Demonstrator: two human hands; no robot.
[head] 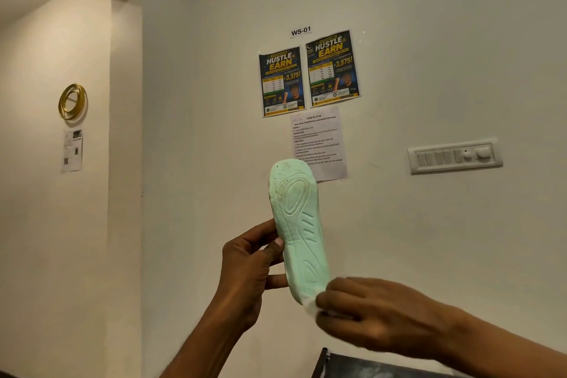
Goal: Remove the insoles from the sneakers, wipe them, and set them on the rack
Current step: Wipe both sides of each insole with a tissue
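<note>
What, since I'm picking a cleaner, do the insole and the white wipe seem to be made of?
The insole looks like pale green moulded foam, matte: embossed ovals and grooves, small holes near the top, no shine. The white wipe, pinched by the right hand against the insole's lower end, looks like soft tissue or cloth; too little shows to say which.

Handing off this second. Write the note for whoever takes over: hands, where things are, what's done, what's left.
Left hand grips the mint-green insole by its side edge, upright before the wall, grooved face toward the camera.
Right hand holds a white wipe against the insole's lower end.
Done: this insole is out of its sneaker.
Left: finish wiping it, then set it on the rack.
Sneakers are out of view; the dark frame at the bottom edge may be the rack.
</note>
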